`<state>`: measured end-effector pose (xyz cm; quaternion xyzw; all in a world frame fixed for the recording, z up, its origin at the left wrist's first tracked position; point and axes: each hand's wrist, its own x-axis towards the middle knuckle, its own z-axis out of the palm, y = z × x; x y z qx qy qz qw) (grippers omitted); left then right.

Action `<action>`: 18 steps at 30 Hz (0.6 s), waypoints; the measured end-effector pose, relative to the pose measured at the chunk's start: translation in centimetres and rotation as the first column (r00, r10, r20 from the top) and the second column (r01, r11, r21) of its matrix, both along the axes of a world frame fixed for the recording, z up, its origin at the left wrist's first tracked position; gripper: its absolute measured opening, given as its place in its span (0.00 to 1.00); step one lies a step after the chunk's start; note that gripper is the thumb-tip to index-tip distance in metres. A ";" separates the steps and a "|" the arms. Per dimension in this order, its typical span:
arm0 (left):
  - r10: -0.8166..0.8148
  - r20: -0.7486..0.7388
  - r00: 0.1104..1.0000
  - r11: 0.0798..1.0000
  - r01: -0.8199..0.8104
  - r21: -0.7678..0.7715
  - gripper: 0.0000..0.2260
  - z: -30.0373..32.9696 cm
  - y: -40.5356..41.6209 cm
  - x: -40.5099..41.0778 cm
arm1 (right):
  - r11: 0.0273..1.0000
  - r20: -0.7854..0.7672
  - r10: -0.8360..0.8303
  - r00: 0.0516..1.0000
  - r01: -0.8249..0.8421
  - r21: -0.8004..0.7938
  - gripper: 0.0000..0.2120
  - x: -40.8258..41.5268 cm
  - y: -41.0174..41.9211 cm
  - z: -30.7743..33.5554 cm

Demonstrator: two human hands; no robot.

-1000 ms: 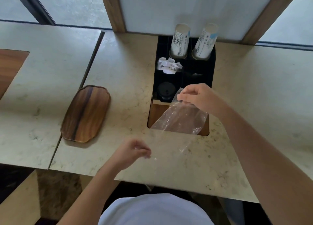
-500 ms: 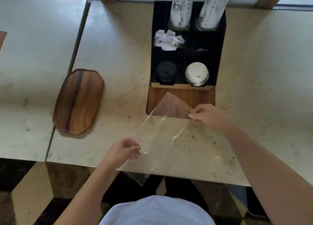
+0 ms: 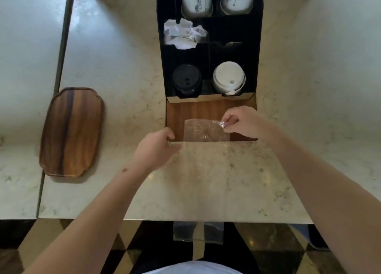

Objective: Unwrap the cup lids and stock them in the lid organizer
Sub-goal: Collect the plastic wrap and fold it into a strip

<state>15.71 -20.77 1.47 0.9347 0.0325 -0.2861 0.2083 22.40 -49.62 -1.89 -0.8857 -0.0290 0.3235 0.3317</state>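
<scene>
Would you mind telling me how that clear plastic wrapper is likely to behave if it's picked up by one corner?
The plastic wrapper looks thin and floppy: it drapes over the counter edge. Probably very light, so it may drift or slide. The right hand pinches a crinkled corner, suggesting it bunches easily.

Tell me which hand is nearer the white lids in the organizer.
Right. The right hand pinches the plastic wrap just below the white lids, on their side of the organizer. The left hand holds the wrap's other edge, lower and further left, nearer the black lids.
</scene>
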 end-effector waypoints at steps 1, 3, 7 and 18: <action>0.011 0.149 0.989 0.999 -0.004 -0.044 0.16 0.0 -1.1 1.3 | 0.999 0.007 0.042 0.999 -0.042 -0.006 0.07 0.2 0.2 -0.1; -0.052 0.289 0.956 0.994 0.078 -0.079 0.19 -0.6 -3.2 3.4 | 0.996 0.037 0.094 0.995 -0.093 -0.013 0.05 0.3 0.7 -0.3; -0.149 0.235 0.960 0.988 0.152 0.007 0.18 -2.6 -5.2 6.1 | 0.997 0.127 0.076 0.989 -0.074 -0.024 0.05 0.1 1.7 -0.7; -0.336 0.306 0.891 0.931 0.364 -0.037 0.04 -4.3 -1.9 4.9 | 0.973 0.502 0.226 0.834 -0.211 -0.088 0.03 -2.0 1.3 -1.6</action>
